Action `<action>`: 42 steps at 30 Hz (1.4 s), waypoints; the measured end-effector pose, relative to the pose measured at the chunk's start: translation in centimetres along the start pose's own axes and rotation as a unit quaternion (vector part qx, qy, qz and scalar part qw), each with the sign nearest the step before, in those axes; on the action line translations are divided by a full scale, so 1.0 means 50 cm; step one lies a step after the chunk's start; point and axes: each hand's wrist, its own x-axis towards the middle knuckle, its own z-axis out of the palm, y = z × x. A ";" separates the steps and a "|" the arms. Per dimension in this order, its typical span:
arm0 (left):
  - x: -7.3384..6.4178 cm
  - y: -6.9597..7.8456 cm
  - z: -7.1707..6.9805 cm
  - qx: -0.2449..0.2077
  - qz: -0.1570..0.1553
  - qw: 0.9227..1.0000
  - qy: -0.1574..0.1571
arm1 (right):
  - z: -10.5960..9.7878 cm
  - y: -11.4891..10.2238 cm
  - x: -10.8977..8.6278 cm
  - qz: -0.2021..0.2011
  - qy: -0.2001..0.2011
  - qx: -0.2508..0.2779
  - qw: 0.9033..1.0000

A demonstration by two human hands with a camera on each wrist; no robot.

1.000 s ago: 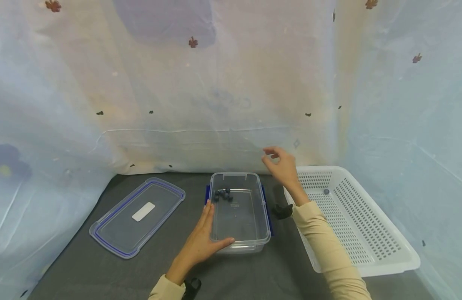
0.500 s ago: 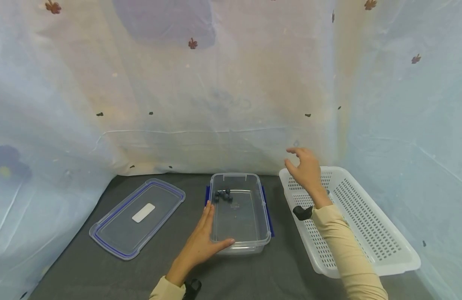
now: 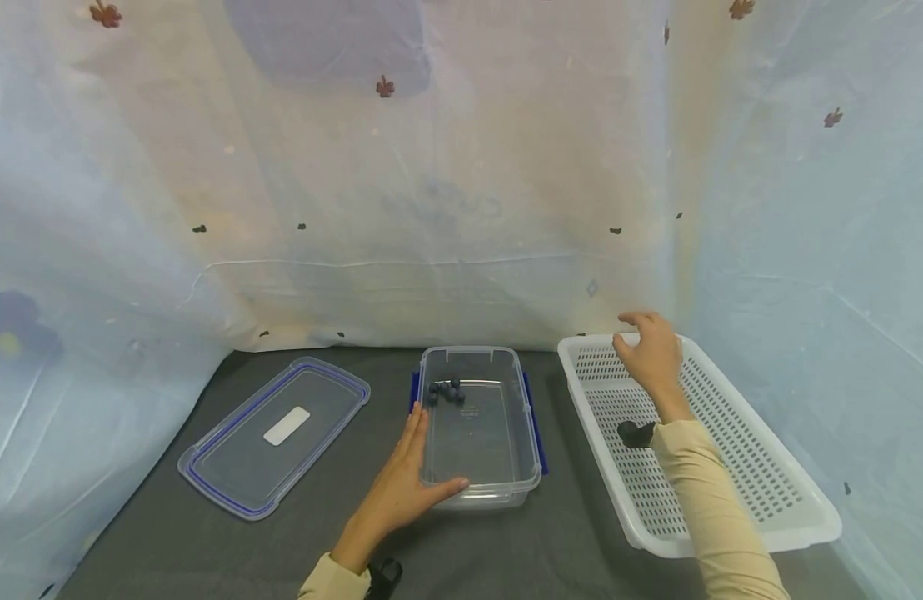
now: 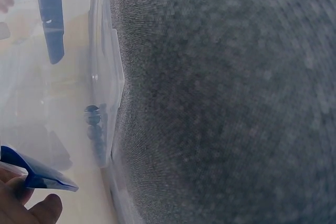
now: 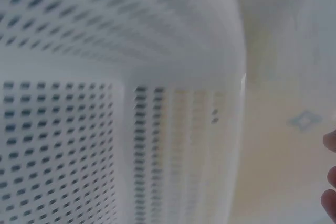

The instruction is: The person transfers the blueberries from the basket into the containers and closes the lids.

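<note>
A clear plastic food container [image 3: 480, 446] with blue side latches stands in the middle of the head view. Several blueberries [image 3: 448, 392] lie inside, toward its far left. My left hand [image 3: 401, 487] rests along the container's left side, fingers straight and thumb across the front corner; in the left wrist view its fingers [image 4: 47, 208] are beside a blue latch [image 4: 44, 177]. My right hand [image 3: 654, 358] hovers above the far end of a white perforated basket [image 3: 731, 546], thumb and fingertips apart, nothing visible between them. The right hand and forearm cover part of the basket's floor.
A clear lid [image 3: 232, 454] with a blue seal and a white label [image 3: 286, 425] lies left of the container on the dark grey cloth [image 3: 147, 550]. A patterned pale curtain [image 3: 461, 208] hangs close behind and at both sides.
My right hand has moved right and then slightly down, from beside the container to over the basket. A blueberry seen in the basket earlier is now hidden. The left hand has stayed put.
</note>
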 end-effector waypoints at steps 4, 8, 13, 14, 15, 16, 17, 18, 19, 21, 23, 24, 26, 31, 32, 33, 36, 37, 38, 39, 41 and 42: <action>-0.001 -0.001 0.000 0.002 -0.003 1.000 -0.002 | -0.001 0.033 -0.014 0.024 -0.011 0.007 1.000; -0.001 -0.001 -0.001 0.003 -0.004 1.000 -0.003 | 0.001 0.063 -0.026 0.060 -0.024 0.005 0.998; -0.001 -0.001 0.000 0.001 -0.002 1.000 -0.004 | -0.001 0.084 -0.038 0.122 -0.040 0.012 0.992; -0.001 -0.001 0.000 0.001 -0.003 1.000 -0.004 | -0.001 0.088 -0.041 0.134 -0.043 0.016 0.990; -0.001 -0.001 0.000 0.001 -0.003 1.000 -0.004 | -0.002 0.091 -0.043 0.145 -0.045 0.024 0.988; -0.001 -0.001 0.000 0.001 -0.004 1.000 -0.004 | -0.002 0.093 -0.045 0.156 -0.046 0.031 0.986; -0.001 -0.001 0.000 0.001 -0.005 1.000 -0.004 | -0.002 0.097 -0.047 0.168 -0.048 0.037 0.984; -0.002 -0.001 0.000 0.001 -0.005 1.000 -0.004 | -0.001 0.101 -0.049 0.179 -0.049 0.041 0.982; -0.002 -0.001 0.000 0.000 -0.006 1.000 -0.004 | 0.001 0.106 -0.051 0.190 -0.051 0.042 0.980; -0.002 0.000 0.000 0.000 -0.008 1.000 -0.005 | 0.006 0.115 -0.056 0.212 -0.048 0.044 0.975; -0.002 0.001 -0.001 0.000 -0.009 1.000 -0.005 | 0.011 0.125 -0.061 0.229 -0.044 0.046 0.971; -0.002 0.002 -0.001 0.001 -0.009 1.000 -0.005 | 0.013 0.129 -0.064 0.235 -0.039 0.048 0.970; -0.002 0.002 -0.001 0.002 -0.011 1.000 -0.005 | 0.017 0.138 -0.070 0.245 -0.032 0.055 0.968; -0.002 0.001 0.000 0.000 -0.010 1.000 -0.003 | 0.021 0.152 -0.082 0.263 -0.034 0.060 0.962; -0.001 0.001 0.000 0.000 -0.009 1.000 -0.002 | 0.022 0.154 -0.085 0.267 -0.037 0.061 0.961; -0.001 0.001 0.000 0.000 -0.009 1.000 -0.002 | 0.023 0.156 -0.087 0.272 -0.042 0.060 0.960; -0.001 0.000 0.002 0.003 -0.008 1.000 -0.001 | 0.031 0.162 -0.093 0.284 -0.055 0.058 0.956; -0.001 0.000 0.001 0.003 -0.009 1.000 0.000 | 0.034 0.164 -0.096 0.292 -0.059 0.061 0.953; -0.001 0.000 0.001 0.003 -0.008 1.000 0.001 | 0.037 0.166 -0.099 0.302 -0.065 0.063 0.949; -0.001 0.000 0.001 0.003 -0.009 1.000 0.002 | 0.040 0.168 -0.102 0.311 -0.070 0.064 0.946; -0.001 0.000 0.001 0.003 -0.009 1.000 0.003 | 0.047 0.173 -0.109 0.328 -0.081 0.063 0.939; -0.001 0.001 0.001 0.002 -0.009 1.000 0.003 | 0.049 0.175 -0.112 0.336 -0.086 0.064 0.936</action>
